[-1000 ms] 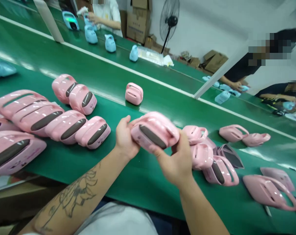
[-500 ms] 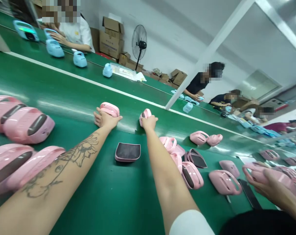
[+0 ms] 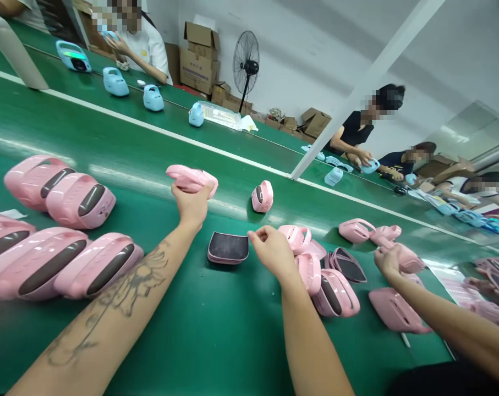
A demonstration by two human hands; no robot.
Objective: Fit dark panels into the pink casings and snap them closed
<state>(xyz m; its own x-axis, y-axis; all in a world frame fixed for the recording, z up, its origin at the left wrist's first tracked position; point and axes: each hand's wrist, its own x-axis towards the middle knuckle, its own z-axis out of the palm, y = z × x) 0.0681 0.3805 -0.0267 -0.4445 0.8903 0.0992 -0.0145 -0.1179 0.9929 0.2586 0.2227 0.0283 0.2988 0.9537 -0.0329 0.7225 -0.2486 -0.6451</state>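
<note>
Pink and glossy, a casing (image 3: 192, 178) is sitting clamped in your left hand (image 3: 190, 208). Your right hand (image 3: 273, 252) is hanging, fingers loosely parted, beside dark-faced panels (image 3: 228, 247) lying between the two.

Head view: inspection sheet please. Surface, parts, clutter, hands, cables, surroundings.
Surface: green worktop, small pale specks.
Parts: held pink casing; lone pink casing standing apart; stack of dark-faced panels.
Clutter: casing cluster on the right; thin white item, identity unclear.
Hands: left hand grips the held pink casing; right hand by the stack's edge, contact unclear.
Cables: nothing seen for certain.
Surroundings: fan, cardboard boxes, co-workers nearby.
</note>
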